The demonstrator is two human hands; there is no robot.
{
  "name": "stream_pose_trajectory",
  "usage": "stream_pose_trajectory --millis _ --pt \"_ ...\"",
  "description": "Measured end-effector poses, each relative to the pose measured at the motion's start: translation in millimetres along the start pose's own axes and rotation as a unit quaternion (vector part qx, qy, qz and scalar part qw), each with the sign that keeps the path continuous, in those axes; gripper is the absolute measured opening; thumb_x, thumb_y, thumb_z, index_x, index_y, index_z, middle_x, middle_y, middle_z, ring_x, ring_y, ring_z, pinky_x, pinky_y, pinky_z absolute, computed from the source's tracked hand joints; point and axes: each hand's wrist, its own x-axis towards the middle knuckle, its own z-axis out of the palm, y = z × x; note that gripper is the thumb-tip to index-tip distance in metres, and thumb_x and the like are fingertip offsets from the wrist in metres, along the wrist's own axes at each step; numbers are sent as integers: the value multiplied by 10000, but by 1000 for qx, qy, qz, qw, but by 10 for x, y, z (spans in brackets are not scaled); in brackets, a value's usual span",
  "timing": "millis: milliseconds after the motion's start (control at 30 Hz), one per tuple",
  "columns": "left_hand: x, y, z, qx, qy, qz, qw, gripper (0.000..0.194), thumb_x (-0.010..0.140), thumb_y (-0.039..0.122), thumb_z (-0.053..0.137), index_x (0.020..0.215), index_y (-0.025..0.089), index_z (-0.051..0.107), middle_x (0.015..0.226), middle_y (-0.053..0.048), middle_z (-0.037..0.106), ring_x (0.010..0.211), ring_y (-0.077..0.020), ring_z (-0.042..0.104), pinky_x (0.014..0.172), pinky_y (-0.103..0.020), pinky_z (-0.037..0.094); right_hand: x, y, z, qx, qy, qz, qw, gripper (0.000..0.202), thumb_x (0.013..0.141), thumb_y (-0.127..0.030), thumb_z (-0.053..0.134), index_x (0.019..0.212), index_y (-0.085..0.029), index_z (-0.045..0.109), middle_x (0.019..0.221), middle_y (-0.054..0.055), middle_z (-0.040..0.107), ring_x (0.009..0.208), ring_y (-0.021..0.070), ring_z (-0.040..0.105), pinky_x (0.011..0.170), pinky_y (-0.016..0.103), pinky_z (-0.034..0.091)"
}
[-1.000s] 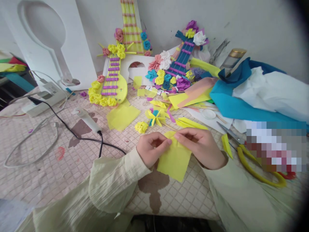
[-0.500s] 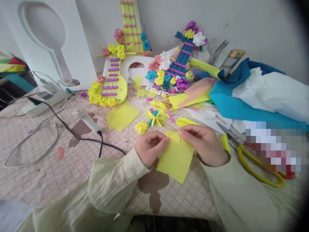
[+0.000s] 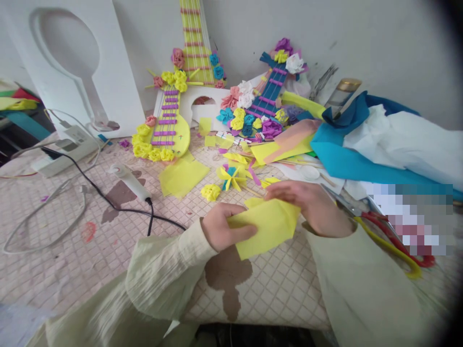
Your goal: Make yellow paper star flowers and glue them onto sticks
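A square of yellow crepe paper [image 3: 265, 224] hangs over the near tabletop, its top part folded and creased. My left hand [image 3: 226, 226] grips its left side, thumb pressed flat on the front and fingers behind. At the upper right of the sheet, my right hand [image 3: 318, 207] has its fingers stretched out along the top edge; its thumb is hidden by the paper. Just beyond lie a ruffled yellow paper flower [image 3: 210, 193] and a yellow and blue star-shaped paper piece [image 3: 231, 178]. More yellow paper sheets [image 3: 184, 176] lie to the left.
A white glue gun [image 3: 128, 180] with a black cord lies left, near a power strip [image 3: 65, 152]. Decorated paper instruments [image 3: 166, 125] lean at the back. Scissors with red handles [image 3: 388, 231] lie right, below blue paper [image 3: 343, 152]. A white cutout board [image 3: 119, 62] stands back left.
The yellow paper has been turned and folded over toward the right. My left thumb has shifted onto its front; my right hand has moved slightly right, its fingers straightened from a pinch.
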Motion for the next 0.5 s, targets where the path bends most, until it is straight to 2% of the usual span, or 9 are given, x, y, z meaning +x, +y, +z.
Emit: stream_pose_trajectory --millis 100,167,233,333,400,433,500 --pt "-13 -5 -32 41 -26 -5 999 220 602 293 632 501 120 542 418 45 399 381 -43 335 335 -158 211 -28 -45 -13 -97 -114 48 988 265 662 -385 626 823 -177 661 784 39 669 696 156 608 609 267 490" --pt "-6 5 -45 22 -19 -11 1000 217 602 287 639 505 115 549 412 47 403 373 -39 342 332 -153 223 -41 -52 11 -130 -130 49 982 213 616 -336 674 746 -167 663 704 15 652 620 130 581 539 234 469" --pt "11 27 -47 -46 23 -4 999 200 619 292 640 565 112 572 456 37 466 402 -49 409 362 -152 307 -43 -39 56 -124 -89 43 987 186 602 -329 684 680 -162 657 633 -1 626 562 115 553 490 222 449" --pt "44 55 -15 -164 101 23 981 214 642 311 640 709 111 605 630 -13 604 549 -100 553 516 -207 466 -34 13 152 -20 54 33 998 189 604 -351 683 680 -182 649 648 -4 627 578 122 563 515 238 470" --pt "59 53 24 -198 122 32 972 240 641 321 646 740 106 607 701 -41 639 614 -130 590 575 -245 500 -29 56 218 49 123 30 991 190 600 -363 686 675 -193 646 673 4 637 615 140 582 564 266 493" --pt "63 45 43 -202 129 32 970 243 647 324 642 741 103 608 704 -47 646 622 -138 596 582 -254 504 -29 76 244 65 132 32 989 193 597 -369 687 667 -194 646 675 9 639 624 150 588 575 278 498" --pt "61 20 69 -194 138 30 971 238 662 326 628 734 99 617 694 -52 652 629 -145 602 595 -260 506 -32 104 274 64 107 43 991 219 611 -399 665 667 -188 650 679 22 644 636 168 594 572 293 501"
